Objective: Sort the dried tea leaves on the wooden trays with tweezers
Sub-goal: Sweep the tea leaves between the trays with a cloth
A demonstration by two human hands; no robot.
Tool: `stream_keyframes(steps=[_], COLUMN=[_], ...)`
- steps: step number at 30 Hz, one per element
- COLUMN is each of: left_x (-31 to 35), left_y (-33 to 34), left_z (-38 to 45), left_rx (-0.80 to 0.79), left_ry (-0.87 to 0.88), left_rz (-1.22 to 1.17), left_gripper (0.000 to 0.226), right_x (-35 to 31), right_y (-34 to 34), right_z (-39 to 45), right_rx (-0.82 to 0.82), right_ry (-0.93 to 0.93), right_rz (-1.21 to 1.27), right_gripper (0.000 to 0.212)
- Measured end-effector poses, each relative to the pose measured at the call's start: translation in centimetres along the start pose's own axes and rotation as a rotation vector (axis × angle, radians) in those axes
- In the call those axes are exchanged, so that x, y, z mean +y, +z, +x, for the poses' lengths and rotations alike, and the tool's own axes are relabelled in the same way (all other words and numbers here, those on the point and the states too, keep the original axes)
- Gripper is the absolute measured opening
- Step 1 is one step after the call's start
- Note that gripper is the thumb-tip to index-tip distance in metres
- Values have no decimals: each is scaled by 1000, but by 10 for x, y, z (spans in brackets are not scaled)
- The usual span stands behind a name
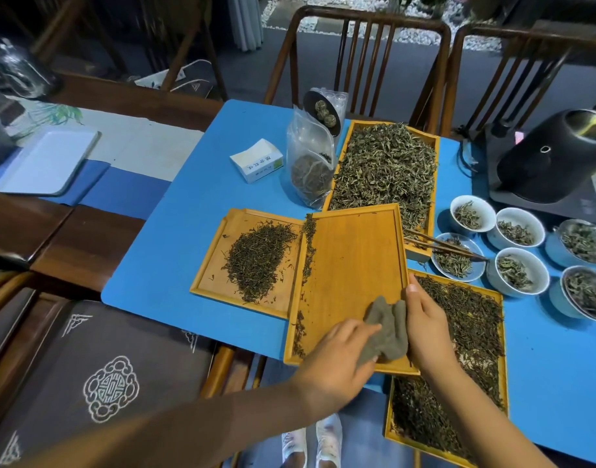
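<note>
A nearly bare wooden tray [354,265] lies tilted across the other trays, with a line of dried leaves along its left rim. My left hand [337,363] holds a grey-brown cloth [387,332] against its near end. My right hand [424,329] grips the tray's right edge, thumb on the rim. A left tray [208,282] holds a dark leaf pile [256,261]. A far tray [386,170] is full of greenish leaves. A near-right tray [458,366] holds dark leaves. Wooden tweezers [445,248] rest across the far tray's corner and a bowl.
Several white bowls of leaves [514,228] stand at the right on the blue mat [188,238]. A plastic bag of tea [308,163], a small white box [256,160] and a dark dish of tea balls [323,111] sit behind. A black kettle [553,160] is far right; chairs beyond.
</note>
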State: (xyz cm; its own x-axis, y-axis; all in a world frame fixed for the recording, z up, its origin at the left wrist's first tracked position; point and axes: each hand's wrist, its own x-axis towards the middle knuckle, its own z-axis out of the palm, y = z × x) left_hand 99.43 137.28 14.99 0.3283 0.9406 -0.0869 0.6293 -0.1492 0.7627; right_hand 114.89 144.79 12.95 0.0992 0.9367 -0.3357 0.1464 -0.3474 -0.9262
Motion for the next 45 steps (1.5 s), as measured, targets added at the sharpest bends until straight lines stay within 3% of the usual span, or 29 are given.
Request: stream_keyframes(steps=[13,21,32,40,45], left_x=[-37,-77,-88,-99,-109], left_y=[-13,-43,-64,-86,-98], left_z=[-22,-42,-22,3,19], left_rx=[-165,-184,-119,11,76], left_ry=[15,39,224,162,28], left_rz=[118,208,303,413,395], left_gripper=[46,40,32,34,36], right_x=[-1,0,-5,-16,-16], right_y=[-1,-10,-14,-5,-1], right_z=[-6,-11,-13,-27,-36], right_rx=[13,32,12,-50,-103], right_ry=[-63,-43,-22,-15,-26], right_rz=[-64,-102,-150,-138,-127], right_gripper=[41,40,44,42,37])
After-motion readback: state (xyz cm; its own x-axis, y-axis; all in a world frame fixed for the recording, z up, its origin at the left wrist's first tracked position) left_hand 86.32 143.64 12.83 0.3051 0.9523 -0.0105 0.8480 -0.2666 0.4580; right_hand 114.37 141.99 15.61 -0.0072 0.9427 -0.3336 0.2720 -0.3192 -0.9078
